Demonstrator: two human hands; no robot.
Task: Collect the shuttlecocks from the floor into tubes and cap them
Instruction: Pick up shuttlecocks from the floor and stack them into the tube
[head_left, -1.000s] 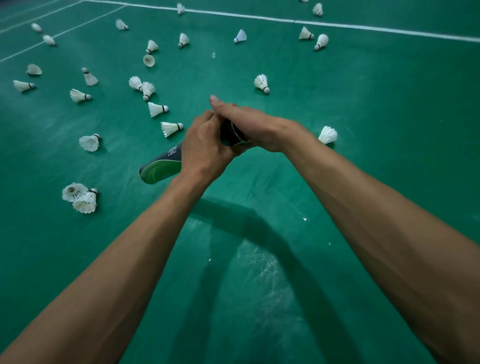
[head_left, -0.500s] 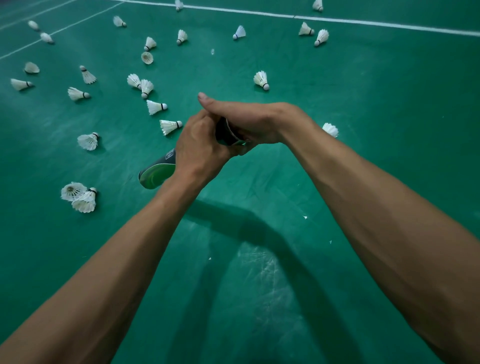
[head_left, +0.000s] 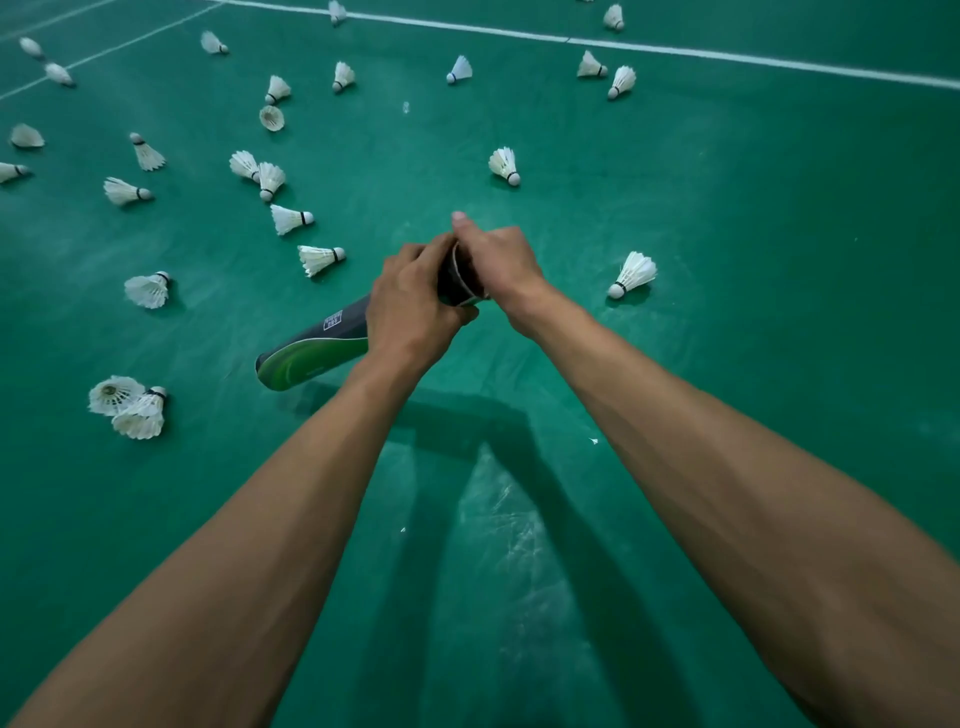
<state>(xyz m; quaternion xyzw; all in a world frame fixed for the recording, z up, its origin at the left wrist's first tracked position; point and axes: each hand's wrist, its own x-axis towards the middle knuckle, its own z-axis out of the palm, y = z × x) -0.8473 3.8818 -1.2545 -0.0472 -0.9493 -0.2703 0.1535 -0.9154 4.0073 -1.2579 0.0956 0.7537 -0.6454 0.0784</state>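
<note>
Grey tube end, right fingers: your right hand sits over the upper end of the tube, thumb straight and pointing away. The other fingers are hidden behind the tube, so curled or flat, I cannot tell.
Left fingers: your left hand is wrapped round the tube just below that end, fingers curled tight on it.
Tube: held between both hands. Its long axis runs from the closed green end at lower left up to the mouth at upper right, under your right palm. Whether the low end touches the floor I cannot tell.
Cap: none in sight; one could be hidden under the palm.
Relation that counts: the mouth faces your right hand, so that hand likely feeds or caps while the left steadies.
Nearest shuttles: one lies just right of your right hand, cork toward it — the right hand is nearer. Another lies left of your left hand, cork pointing right.
Count: one tube, two hands, twenty-four shuttles on the floor by my count — most at upper left, a few cut by the frame edge.
Far edge: a white line crosses the top.
</note>
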